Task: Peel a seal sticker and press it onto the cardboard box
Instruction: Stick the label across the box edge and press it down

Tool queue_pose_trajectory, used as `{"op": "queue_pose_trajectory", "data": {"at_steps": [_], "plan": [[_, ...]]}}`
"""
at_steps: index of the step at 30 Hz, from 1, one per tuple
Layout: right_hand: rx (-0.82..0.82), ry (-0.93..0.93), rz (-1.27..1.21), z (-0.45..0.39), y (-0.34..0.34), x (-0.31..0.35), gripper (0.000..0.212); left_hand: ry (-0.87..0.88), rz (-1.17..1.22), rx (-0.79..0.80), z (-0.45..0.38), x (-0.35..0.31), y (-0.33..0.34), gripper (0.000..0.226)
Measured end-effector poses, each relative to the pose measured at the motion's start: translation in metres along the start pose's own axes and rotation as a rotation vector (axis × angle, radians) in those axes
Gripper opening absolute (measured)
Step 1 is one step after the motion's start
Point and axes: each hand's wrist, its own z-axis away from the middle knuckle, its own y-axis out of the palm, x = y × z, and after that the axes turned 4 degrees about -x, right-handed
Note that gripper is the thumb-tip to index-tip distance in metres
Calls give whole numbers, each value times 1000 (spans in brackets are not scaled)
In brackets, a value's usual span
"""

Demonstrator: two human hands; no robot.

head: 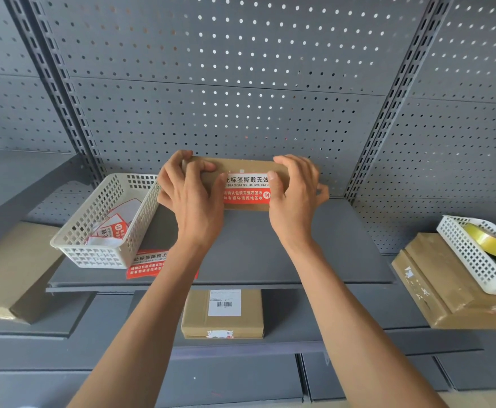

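Note:
A brown cardboard box stands on the grey shelf against the pegboard. A white and red seal sticker with black and white characters lies across its front face and top edge. My left hand grips the box's left end, thumb pressed on the sticker's left edge. My right hand holds the right end, thumb on the sticker's right edge. Both ends of the box and of the sticker are hidden under my hands.
A white basket with more stickers sits at the left, and another sticker sheet lies in front of it. A labelled box rests on the lower shelf. At the right, a basket with yellow tape stands on cardboard boxes. A box lies far left.

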Motion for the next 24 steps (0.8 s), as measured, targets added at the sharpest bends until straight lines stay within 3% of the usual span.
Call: {"op": "queue_pose_trajectory", "data": {"at_steps": [24], "plan": [[367, -105, -117, -7, -30, -18, 60, 55, 77, 201, -3, 5, -24, 33]]}}
